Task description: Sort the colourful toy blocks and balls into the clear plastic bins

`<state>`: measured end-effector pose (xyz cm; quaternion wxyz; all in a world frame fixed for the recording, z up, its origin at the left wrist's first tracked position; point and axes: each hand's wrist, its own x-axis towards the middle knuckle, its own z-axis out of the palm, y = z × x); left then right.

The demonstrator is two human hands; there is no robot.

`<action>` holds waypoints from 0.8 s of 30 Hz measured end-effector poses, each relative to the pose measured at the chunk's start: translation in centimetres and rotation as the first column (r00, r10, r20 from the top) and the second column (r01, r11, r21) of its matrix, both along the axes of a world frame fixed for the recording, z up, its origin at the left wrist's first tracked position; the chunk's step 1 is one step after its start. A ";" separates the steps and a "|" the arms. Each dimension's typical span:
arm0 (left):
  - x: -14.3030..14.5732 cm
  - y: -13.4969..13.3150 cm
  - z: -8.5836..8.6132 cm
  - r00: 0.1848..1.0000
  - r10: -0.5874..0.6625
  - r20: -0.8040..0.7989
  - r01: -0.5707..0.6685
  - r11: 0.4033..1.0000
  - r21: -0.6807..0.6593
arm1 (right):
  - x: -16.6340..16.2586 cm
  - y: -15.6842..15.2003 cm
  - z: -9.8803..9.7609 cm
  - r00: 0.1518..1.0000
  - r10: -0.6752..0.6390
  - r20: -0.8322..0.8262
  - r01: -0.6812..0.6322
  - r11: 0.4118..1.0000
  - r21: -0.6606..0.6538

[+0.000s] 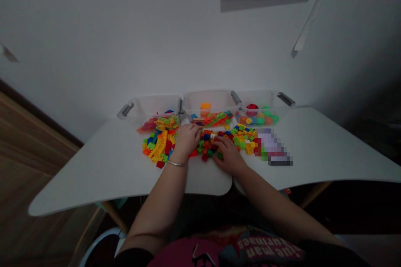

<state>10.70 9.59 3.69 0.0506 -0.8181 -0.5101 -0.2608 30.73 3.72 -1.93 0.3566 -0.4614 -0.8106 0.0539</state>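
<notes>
A heap of small coloured building bricks (159, 146) is spread over the middle of the white table (106, 167). My left hand (187, 138), with a thin bracelet at the wrist, lies on the bricks with its fingers curled down; what they grip is hidden. My right hand (228, 152) rests palm down on red and green bricks (206, 150) near the table's front edge, fingers bent over them. More yellow and green bricks (244, 137) lie to the right of my right hand.
Three clear plastic bins stand along the wall: a left bin (147, 110), a middle bin (208, 104) with bricks, a right bin (261, 104) with coloured balls. A blurred patch (274, 148) lies on the right. A stool is under the table at the left.
</notes>
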 end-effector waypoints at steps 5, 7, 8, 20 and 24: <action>-0.5 0.7 -0.7 0.997 -0.071 0.014 0.072 0.995 -0.070 | -0.3 0.5 -0.1 1.000 -0.022 -0.019 0.022 1.000 -0.003; -0.7 1.0 -0.9 0.995 -0.075 0.060 0.079 0.994 -0.075 | -0.4 0.6 0.0 0.998 -0.046 -0.036 0.047 0.999 0.012; -0.9 1.0 -1.0 0.994 -0.070 0.081 0.076 0.994 -0.074 | -0.4 0.6 0.0 0.998 -0.055 -0.041 0.055 0.998 0.018; -1.5 0.3 -1.0 0.991 -0.026 -0.130 0.008 0.991 -0.133 | -0.8 0.7 0.4 0.987 -0.154 0.042 0.153 0.988 0.036; -1.3 0.2 -0.9 0.992 -0.027 -0.126 0.009 0.990 -0.142 | -0.8 0.6 0.7 0.986 -0.165 0.025 0.164 0.986 0.028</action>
